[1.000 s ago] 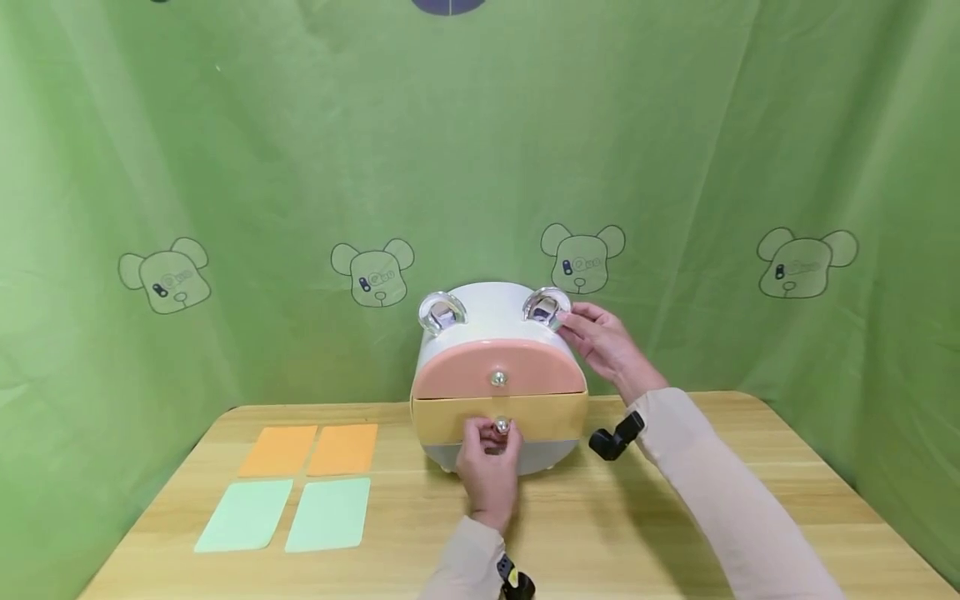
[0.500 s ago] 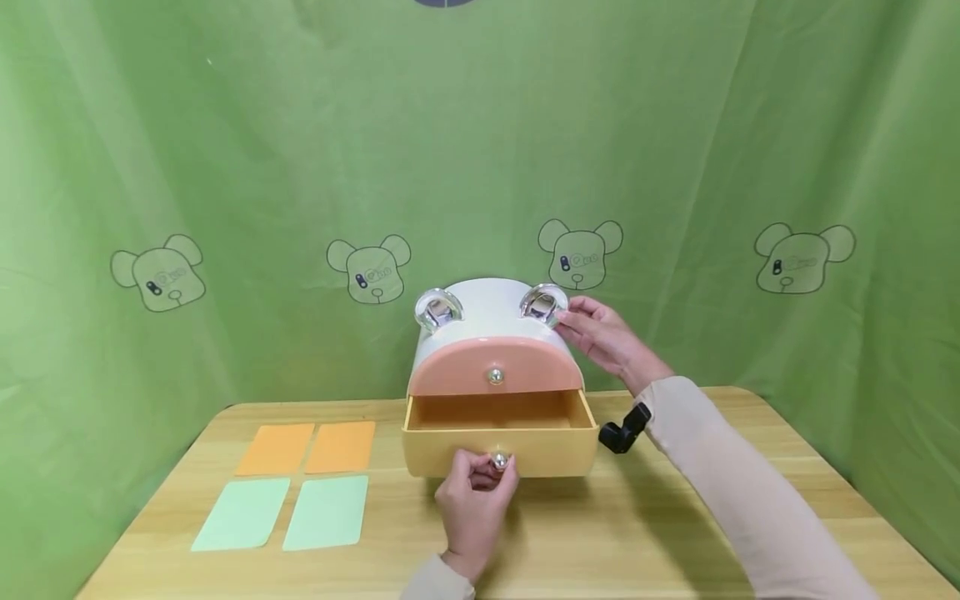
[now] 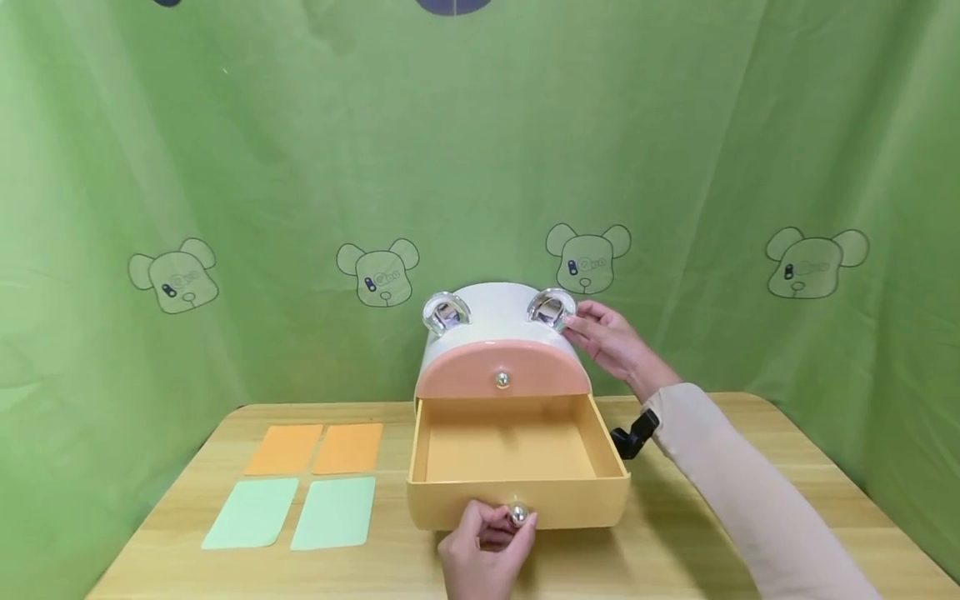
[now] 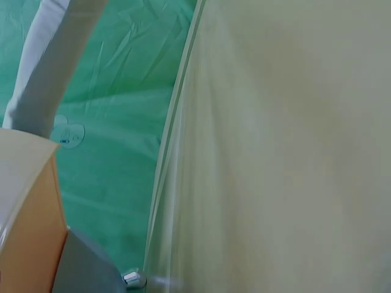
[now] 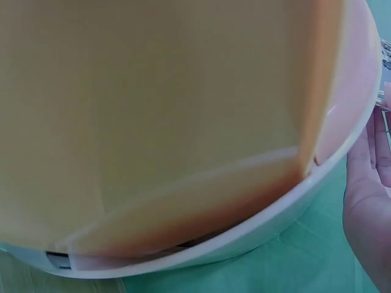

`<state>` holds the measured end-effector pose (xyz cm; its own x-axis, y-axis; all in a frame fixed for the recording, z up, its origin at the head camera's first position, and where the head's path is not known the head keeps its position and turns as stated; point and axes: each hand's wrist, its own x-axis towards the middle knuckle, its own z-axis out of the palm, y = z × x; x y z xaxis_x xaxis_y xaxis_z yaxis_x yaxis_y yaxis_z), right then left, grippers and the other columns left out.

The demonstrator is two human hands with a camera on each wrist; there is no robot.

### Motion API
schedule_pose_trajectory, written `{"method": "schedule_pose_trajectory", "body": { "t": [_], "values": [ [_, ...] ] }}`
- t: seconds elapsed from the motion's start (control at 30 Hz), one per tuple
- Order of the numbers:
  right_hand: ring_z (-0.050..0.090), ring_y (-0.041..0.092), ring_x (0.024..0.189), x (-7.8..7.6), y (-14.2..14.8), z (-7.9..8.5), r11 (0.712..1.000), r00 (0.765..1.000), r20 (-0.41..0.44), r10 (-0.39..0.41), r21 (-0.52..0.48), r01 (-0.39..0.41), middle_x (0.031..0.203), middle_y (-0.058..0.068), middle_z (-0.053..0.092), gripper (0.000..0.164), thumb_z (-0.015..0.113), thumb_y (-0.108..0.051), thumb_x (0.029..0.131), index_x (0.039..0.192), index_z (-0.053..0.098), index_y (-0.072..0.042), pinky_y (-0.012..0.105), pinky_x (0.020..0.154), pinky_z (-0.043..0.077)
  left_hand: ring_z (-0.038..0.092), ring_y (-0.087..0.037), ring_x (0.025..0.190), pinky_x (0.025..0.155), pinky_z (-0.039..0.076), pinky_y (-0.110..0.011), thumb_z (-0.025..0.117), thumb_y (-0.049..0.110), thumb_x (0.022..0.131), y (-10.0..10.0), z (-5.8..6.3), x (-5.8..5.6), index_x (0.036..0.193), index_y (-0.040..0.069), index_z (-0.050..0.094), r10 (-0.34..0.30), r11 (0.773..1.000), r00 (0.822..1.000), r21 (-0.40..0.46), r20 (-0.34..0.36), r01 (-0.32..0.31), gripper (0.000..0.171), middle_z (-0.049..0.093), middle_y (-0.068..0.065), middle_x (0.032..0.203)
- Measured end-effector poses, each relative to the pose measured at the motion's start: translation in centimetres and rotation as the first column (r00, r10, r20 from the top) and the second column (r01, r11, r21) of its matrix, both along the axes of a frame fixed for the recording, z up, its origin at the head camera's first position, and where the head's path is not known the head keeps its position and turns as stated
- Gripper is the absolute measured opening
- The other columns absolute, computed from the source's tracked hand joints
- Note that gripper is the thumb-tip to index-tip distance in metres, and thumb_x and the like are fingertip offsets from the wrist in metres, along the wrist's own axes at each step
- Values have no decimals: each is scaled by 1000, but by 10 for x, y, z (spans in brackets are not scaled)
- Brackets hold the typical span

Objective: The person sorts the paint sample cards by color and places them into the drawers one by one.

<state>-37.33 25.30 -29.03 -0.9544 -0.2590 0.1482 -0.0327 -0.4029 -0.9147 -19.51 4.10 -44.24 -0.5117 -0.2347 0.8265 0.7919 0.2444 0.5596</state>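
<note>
A white desktop drawer box (image 3: 491,308) with two shiny silver ears stands on the wooden table. Its yellow drawer (image 3: 517,504) is pulled far out, and nothing lies inside. My left hand (image 3: 483,554) pinches that drawer's round silver knob (image 3: 518,514) between thumb and fingers. The pink upper drawer (image 3: 502,367) is closed. At the box's upper right, my right hand (image 3: 611,346) holds the right silver ear (image 3: 551,309), thumb in front and fingers behind. The right wrist view shows this hand (image 5: 369,201) at its edge, beside the box's rim. The left wrist view does not show the left hand.
Two orange sheets (image 3: 348,449) and two mint-green sheets (image 3: 333,513) lie flat on the table's left side. A green curtain (image 3: 480,167) with bear-head prints hangs behind the table (image 3: 720,500). A black wrist camera (image 3: 637,433) is strapped to the right sleeve.
The yellow drawer has slid out toward me from nearly closed, with the left hand on its knob throughout. My right hand stays at the silver ear.
</note>
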Motion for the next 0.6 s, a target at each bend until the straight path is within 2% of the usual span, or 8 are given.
{"method": "schedule_pose_trajectory", "body": {
  "t": [0.13, 0.43, 0.53, 0.6],
  "values": [
    [65, 15, 90, 0, 1, -1, 1000, 1000, -21, 2, -16, -3, 97, 5, 63, 17, 54, 10, 88, 93, 59, -6, 21, 89, 51, 60, -2, 49, 42, 48, -12, 82, -7, 61, 2, 1, 8, 74, 6, 53, 10, 1000, 999, -3, 49, -10, 35, 67, -3, 63],
    [65, 14, 89, -2, 1, -3, 1000, 999, -37, 1, -18, -2, 96, 4, 64, 17, 56, 9, 87, 91, 60, -6, 21, 88, 51, 59, 2, 52, 42, 48, -12, 81, -5, 64, 0, 5, 19, 77, 8, 54, -32, 999, 996, 13, 82, 31, 32, 68, -1, 65],
    [65, 14, 90, -3, 0, -3, 1000, 1000, -29, -4, -22, 3, 97, 4, 64, 17, 56, 10, 87, 90, 60, -6, 21, 88, 51, 60, 0, 52, 42, 49, -13, 81, -3, 66, -4, 6, 22, 83, 8, 57, -74, 997, 989, 15, 128, 72, 32, 70, -2, 69],
    [65, 14, 90, -3, 0, -4, 1000, 1000, -26, -1, -22, 0, 97, 4, 64, 18, 56, 10, 87, 89, 61, -7, 21, 88, 51, 61, 1, 51, 43, 49, -14, 80, -1, 69, -10, 6, 28, 92, 6, 58, -137, 990, 971, 9, 196, 138, 33, 71, -5, 73]
  ]
}}
